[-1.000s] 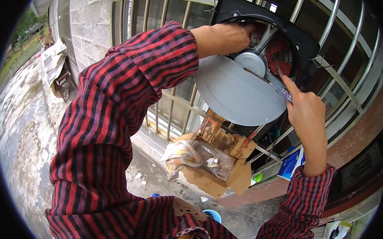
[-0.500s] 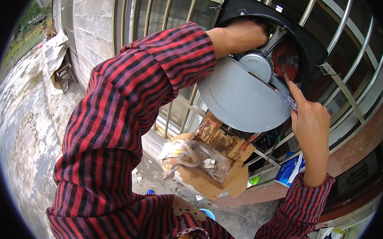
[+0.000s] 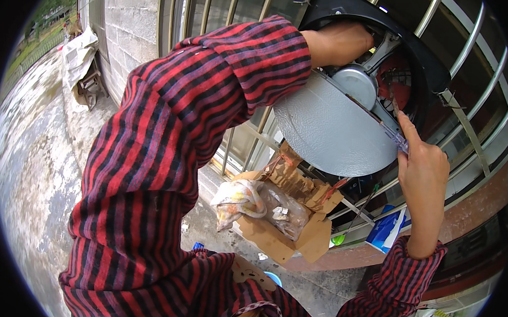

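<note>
A fan (image 3: 356, 88) with a round grey motor cover sits inside a black housing (image 3: 434, 70) against metal window bars. Below the motor, a grey half-round flap (image 3: 338, 134) slants outward. My left hand (image 3: 345, 44) reaches into the upper left of the housing, and its fingers are hidden behind the rim and frame. At the housing's right side, my right hand (image 3: 426, 167) is closed round a screwdriver (image 3: 394, 137) with a clear purplish handle. Its index finger stretches along the tool toward the red parts inside the fan, beside the flap's edge.
An opened cardboard box (image 3: 313, 239) below holds a clear plastic bag (image 3: 285, 212) and a whitish cloth (image 3: 237, 203). Metal bars (image 3: 470, 40) run behind the housing. A blue-and-white package (image 3: 385, 229) stands at the right; a covered chair (image 3: 81, 57) is far left.
The whole view has shifted slightly, so the fan and both hands appear a little farther right. My right hand keeps its grip on the screwdriver; my left hand stays inside the housing.
</note>
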